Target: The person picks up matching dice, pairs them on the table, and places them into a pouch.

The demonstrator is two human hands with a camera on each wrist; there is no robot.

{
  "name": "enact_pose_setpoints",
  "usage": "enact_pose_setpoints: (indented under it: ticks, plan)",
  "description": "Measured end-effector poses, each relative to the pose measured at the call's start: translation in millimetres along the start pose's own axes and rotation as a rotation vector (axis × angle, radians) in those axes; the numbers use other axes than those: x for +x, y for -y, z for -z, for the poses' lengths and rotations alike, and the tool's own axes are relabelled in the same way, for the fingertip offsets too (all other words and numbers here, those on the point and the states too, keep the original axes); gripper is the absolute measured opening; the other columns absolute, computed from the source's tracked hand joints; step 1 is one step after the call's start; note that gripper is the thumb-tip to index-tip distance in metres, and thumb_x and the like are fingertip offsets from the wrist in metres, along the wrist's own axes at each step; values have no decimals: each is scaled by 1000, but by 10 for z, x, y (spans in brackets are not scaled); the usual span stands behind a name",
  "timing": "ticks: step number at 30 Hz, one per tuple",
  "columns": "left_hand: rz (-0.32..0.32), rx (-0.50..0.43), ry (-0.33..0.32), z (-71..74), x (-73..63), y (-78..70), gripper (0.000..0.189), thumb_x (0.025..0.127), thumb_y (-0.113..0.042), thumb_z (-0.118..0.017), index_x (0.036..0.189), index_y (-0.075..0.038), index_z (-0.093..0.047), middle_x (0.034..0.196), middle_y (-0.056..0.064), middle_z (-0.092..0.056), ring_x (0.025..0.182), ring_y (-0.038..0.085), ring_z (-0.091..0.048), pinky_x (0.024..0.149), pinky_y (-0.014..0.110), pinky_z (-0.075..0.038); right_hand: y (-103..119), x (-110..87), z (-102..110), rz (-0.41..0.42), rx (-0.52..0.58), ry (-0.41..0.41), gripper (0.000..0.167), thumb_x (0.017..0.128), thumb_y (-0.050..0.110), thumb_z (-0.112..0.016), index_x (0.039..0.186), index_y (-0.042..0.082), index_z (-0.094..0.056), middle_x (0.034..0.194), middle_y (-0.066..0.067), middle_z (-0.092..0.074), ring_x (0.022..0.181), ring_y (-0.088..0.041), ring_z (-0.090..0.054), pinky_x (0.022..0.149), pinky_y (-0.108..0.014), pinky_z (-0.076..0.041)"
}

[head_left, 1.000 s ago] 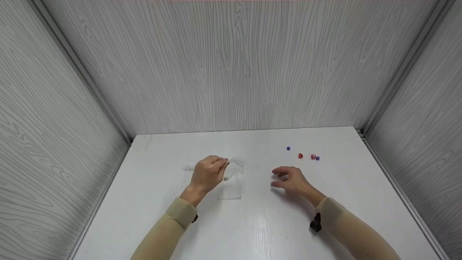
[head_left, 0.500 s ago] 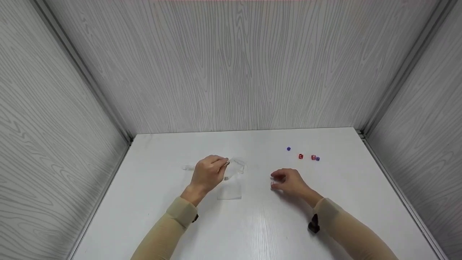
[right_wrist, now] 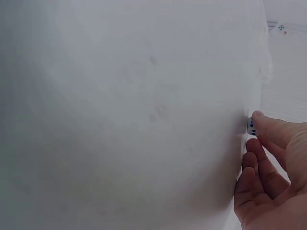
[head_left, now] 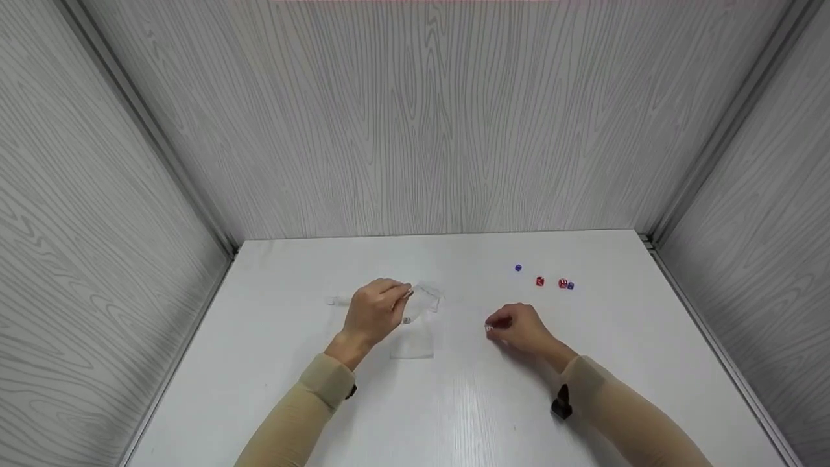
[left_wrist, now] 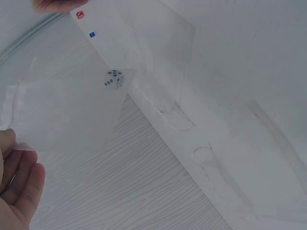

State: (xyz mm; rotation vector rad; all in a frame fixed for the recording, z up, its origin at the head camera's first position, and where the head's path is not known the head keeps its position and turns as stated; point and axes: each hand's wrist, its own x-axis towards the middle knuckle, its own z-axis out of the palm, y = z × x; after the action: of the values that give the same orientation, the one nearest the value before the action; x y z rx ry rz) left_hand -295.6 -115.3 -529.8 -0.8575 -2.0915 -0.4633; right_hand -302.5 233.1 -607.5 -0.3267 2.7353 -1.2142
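My left hand point(head_left: 376, 311) pinches a small clear plastic bag point(left_wrist: 62, 112) by its edge and holds it above the table. Inside, at the bag's lower corner, lies a white die with dark dots point(left_wrist: 114, 79). Low over the table to the right, my right hand point(head_left: 524, 327) pinches another white die point(right_wrist: 252, 126), this one showing blue dots, between thumb and fingers. Its lower fingers point(right_wrist: 247, 184) lie at the white tabletop. The index fingertip is mostly hidden in the right wrist view.
Beyond my right hand lie red dice point(head_left: 540, 281) and blue dice point(head_left: 518, 267), one red and one blue side by side. A flat clear plastic piece point(head_left: 412, 347) lies below my left hand, and another clear piece point(head_left: 337, 301) beside it. Wood-grain panels point(head_left: 415, 117) enclose the table.
My right hand's fingers have closed in on the white die, and the hand has shifted slightly down and left. My left hand and the plastic bag have stayed in place.
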Motion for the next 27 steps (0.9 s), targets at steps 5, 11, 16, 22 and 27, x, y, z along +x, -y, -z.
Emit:
enact_pose_setpoints:
  ticks: [5,11,16,22,27]
  plan:
    - [7,-1,4,10,-5,-2,9,91,-5,-92,99,-6,-88,90,6,-84,80,20,-82,72,29,-68,11,-6,-8,-7,4,-10,17,97,12,-88,113,17,-88,109,-2,-81,103,-19,-72,98,-43,-63]
    - [3,7,7,18,-12,-7,10,91,-5,-92,99,-6,-88,89,6,-84,79,20,-81,71,29,-68,34,1,-1,-30,14,-4,16,100,16,-86,115,17,-88,114,-3,-81,108,-21,-71,98,-42,-62]
    - [-4,10,12,10,-8,-19,10,92,-6,-92,100,-6,-88,89,5,-84,79,20,-81,71,30,-68,140,20,65,46,41,-28,17,100,14,-86,117,10,-88,113,-6,-84,105,-19,-73,90,-32,-61]
    - [-10,-15,2,-7,0,-37,8,91,-4,-91,98,-4,-87,89,7,-84,79,20,-82,71,29,-68,419,26,191,172,40,-95,17,100,14,-86,115,8,-88,108,-5,-86,100,-16,-75,84,-23,-60]
    - [-23,-22,-6,-16,9,-41,8,90,-4,-93,97,-5,-87,87,7,-83,77,21,-82,70,29,-68,671,61,240,245,83,-126,12,100,17,-87,111,14,-89,106,-2,-86,97,-14,-75,84,-21,-61]
